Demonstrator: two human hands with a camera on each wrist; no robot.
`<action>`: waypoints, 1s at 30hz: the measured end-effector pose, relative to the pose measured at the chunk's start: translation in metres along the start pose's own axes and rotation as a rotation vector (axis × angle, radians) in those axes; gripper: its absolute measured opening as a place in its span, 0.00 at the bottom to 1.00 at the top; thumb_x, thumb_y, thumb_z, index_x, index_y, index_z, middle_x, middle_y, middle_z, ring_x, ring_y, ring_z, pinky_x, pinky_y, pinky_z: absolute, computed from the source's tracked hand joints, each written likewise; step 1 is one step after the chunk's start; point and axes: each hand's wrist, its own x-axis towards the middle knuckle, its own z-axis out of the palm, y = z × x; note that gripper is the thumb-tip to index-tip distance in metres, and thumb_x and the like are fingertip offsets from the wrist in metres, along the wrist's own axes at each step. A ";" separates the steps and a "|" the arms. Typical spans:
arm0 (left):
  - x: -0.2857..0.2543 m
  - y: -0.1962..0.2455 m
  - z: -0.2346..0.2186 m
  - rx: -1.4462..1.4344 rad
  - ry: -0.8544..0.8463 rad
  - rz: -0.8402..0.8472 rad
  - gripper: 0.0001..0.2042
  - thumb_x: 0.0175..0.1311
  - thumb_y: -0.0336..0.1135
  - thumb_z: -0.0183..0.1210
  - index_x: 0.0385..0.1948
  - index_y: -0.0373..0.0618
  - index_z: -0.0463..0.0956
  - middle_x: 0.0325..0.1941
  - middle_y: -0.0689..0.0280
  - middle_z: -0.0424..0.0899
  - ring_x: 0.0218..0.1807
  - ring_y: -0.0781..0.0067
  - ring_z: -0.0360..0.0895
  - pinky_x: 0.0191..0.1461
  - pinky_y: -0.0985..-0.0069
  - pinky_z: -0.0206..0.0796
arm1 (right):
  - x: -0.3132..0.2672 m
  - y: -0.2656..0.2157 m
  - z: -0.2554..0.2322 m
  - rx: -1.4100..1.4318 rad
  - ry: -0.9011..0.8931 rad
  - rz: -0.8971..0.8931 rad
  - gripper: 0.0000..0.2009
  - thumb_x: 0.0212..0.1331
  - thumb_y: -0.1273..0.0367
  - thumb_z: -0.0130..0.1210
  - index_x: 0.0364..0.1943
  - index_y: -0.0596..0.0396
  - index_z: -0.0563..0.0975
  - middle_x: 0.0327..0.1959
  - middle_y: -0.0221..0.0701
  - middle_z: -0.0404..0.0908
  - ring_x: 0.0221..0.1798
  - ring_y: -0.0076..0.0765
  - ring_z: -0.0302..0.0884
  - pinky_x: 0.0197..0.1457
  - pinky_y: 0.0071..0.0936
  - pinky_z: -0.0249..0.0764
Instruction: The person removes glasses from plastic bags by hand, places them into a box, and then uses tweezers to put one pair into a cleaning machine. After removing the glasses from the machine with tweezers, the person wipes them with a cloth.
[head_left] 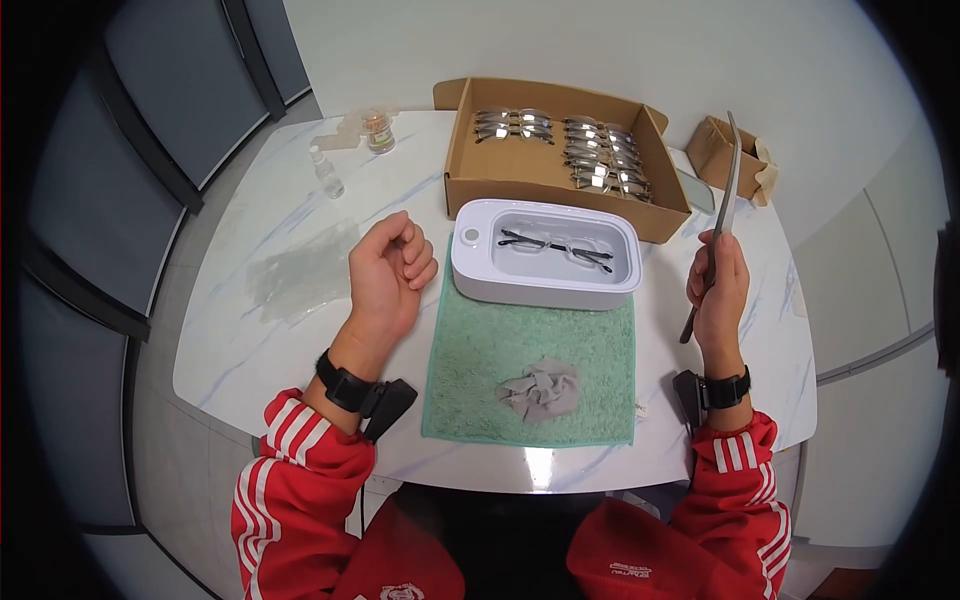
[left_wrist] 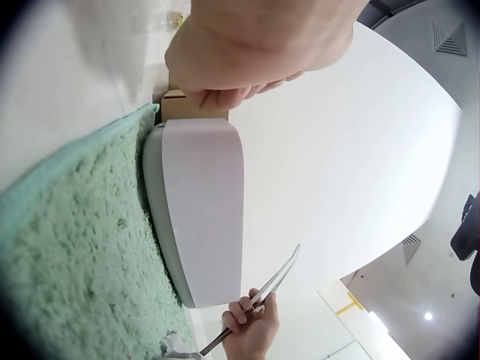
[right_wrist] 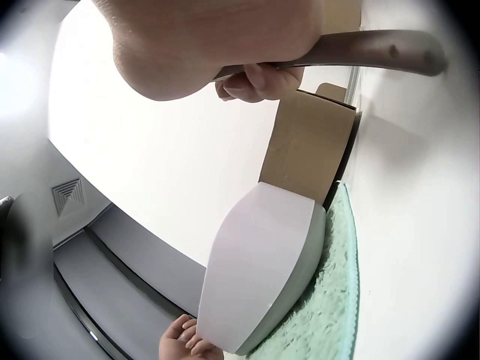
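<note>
Bare and raised, my left hand (head_left: pixel 388 275) has its fingers curled in toward the palm, with nothing visible in them, left of the white cleaner tub (head_left: pixel 545 290). My right hand (head_left: pixel 720 295) grips long metal tweezers (head_left: pixel 729 185), right of the tub; their two arms show in the left wrist view (left_wrist: pixel 279 279), tips pointing up and away. Inside the tub lies a pair of dark-armed glasses (head_left: pixel 556 247). The tub stands on the back part of a green towel (head_left: pixel 470 370), and a crumpled grey cloth (head_left: pixel 543 390) lies on the towel's front part.
Behind the tub, an open cardboard box (head_left: pixel 545 190) holds two rows of glasses (head_left: pixel 600 158). A small carton (head_left: pixel 712 150) stands at the back right. Toward the left are a spray bottle (head_left: pixel 327 175), a jar (head_left: pixel 378 132) and a clear plastic sheet (head_left: pixel 305 270).
</note>
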 end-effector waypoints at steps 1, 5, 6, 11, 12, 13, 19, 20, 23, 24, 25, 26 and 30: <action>0.000 0.001 0.000 0.001 -0.002 0.003 0.13 0.72 0.37 0.49 0.25 0.48 0.62 0.19 0.72 0.60 0.20 0.79 0.53 0.23 0.79 0.49 | 0.000 0.001 0.000 0.003 -0.010 -0.006 0.19 0.77 0.53 0.44 0.43 0.54 0.75 0.22 0.17 0.66 0.17 0.10 0.57 0.17 0.14 0.50; 0.000 0.001 0.001 0.001 -0.014 0.005 0.13 0.72 0.37 0.49 0.25 0.48 0.62 0.19 0.72 0.60 0.20 0.80 0.53 0.23 0.79 0.49 | -0.001 0.000 0.000 -0.003 -0.006 -0.006 0.19 0.77 0.53 0.44 0.44 0.53 0.76 0.21 0.17 0.67 0.17 0.10 0.57 0.17 0.13 0.50; 0.000 0.000 0.001 0.002 -0.014 0.005 0.13 0.72 0.37 0.49 0.25 0.48 0.62 0.19 0.72 0.60 0.20 0.80 0.53 0.23 0.79 0.49 | -0.001 -0.001 0.000 -0.003 -0.005 -0.005 0.19 0.77 0.53 0.44 0.44 0.53 0.76 0.21 0.17 0.67 0.17 0.10 0.57 0.17 0.13 0.50; 0.001 0.001 0.000 0.006 -0.001 0.007 0.13 0.72 0.37 0.48 0.24 0.48 0.62 0.19 0.72 0.60 0.20 0.80 0.53 0.23 0.79 0.49 | -0.001 0.001 -0.001 0.033 -0.012 0.026 0.19 0.77 0.53 0.44 0.45 0.53 0.76 0.22 0.17 0.68 0.17 0.10 0.57 0.17 0.14 0.49; 0.001 0.001 0.000 0.006 -0.001 0.008 0.13 0.72 0.37 0.48 0.24 0.48 0.62 0.19 0.72 0.60 0.20 0.80 0.53 0.23 0.79 0.49 | 0.000 0.001 -0.001 0.033 -0.012 0.026 0.19 0.77 0.53 0.44 0.45 0.53 0.76 0.22 0.17 0.68 0.17 0.10 0.57 0.17 0.14 0.49; 0.001 0.001 0.000 0.009 -0.003 0.008 0.13 0.72 0.37 0.48 0.24 0.48 0.62 0.19 0.72 0.59 0.20 0.80 0.53 0.23 0.79 0.49 | 0.000 0.001 -0.002 0.054 -0.014 0.039 0.19 0.77 0.53 0.44 0.45 0.53 0.76 0.23 0.18 0.68 0.17 0.11 0.57 0.17 0.14 0.49; 0.000 0.001 0.000 0.002 0.000 0.004 0.13 0.72 0.37 0.48 0.25 0.48 0.62 0.19 0.72 0.59 0.20 0.79 0.53 0.23 0.79 0.49 | -0.001 0.001 -0.003 0.244 0.013 0.171 0.19 0.77 0.52 0.43 0.47 0.53 0.74 0.24 0.20 0.68 0.18 0.14 0.57 0.18 0.15 0.50; 0.000 0.001 0.001 -0.003 -0.001 0.003 0.13 0.72 0.37 0.48 0.25 0.48 0.62 0.19 0.72 0.59 0.20 0.79 0.53 0.23 0.79 0.49 | 0.000 0.002 -0.003 0.316 0.009 0.214 0.19 0.77 0.52 0.43 0.47 0.53 0.74 0.24 0.21 0.68 0.19 0.14 0.57 0.18 0.15 0.51; 0.000 0.002 0.001 -0.009 0.000 0.001 0.13 0.72 0.36 0.48 0.24 0.48 0.62 0.19 0.72 0.59 0.20 0.79 0.53 0.23 0.79 0.49 | 0.001 0.006 -0.004 0.395 0.010 0.285 0.19 0.77 0.51 0.43 0.48 0.53 0.73 0.24 0.21 0.67 0.19 0.16 0.58 0.19 0.16 0.53; 0.000 0.002 0.001 -0.009 0.001 0.000 0.13 0.72 0.36 0.48 0.24 0.48 0.62 0.19 0.72 0.59 0.20 0.79 0.53 0.23 0.79 0.49 | 0.001 0.008 -0.004 0.395 0.011 0.286 0.19 0.77 0.51 0.43 0.48 0.53 0.73 0.24 0.21 0.67 0.19 0.16 0.58 0.19 0.16 0.53; -0.001 0.002 0.001 -0.006 0.004 -0.004 0.13 0.72 0.36 0.48 0.24 0.48 0.62 0.19 0.72 0.59 0.20 0.79 0.53 0.23 0.79 0.49 | 0.001 0.010 -0.005 0.410 0.003 0.299 0.19 0.77 0.51 0.43 0.48 0.53 0.72 0.25 0.22 0.67 0.19 0.16 0.58 0.19 0.16 0.53; 0.000 0.002 0.002 -0.003 0.004 -0.006 0.13 0.72 0.36 0.48 0.24 0.48 0.62 0.19 0.72 0.59 0.20 0.79 0.53 0.23 0.79 0.49 | 0.002 0.010 -0.006 0.425 -0.005 0.309 0.19 0.77 0.51 0.43 0.49 0.53 0.72 0.25 0.22 0.67 0.20 0.16 0.58 0.19 0.17 0.54; 0.001 0.000 0.002 -0.016 -0.014 -0.016 0.13 0.72 0.36 0.48 0.24 0.48 0.62 0.19 0.72 0.59 0.20 0.79 0.53 0.23 0.79 0.49 | 0.003 0.010 -0.005 0.423 0.003 0.317 0.19 0.77 0.51 0.43 0.49 0.54 0.72 0.25 0.22 0.67 0.20 0.16 0.58 0.19 0.17 0.55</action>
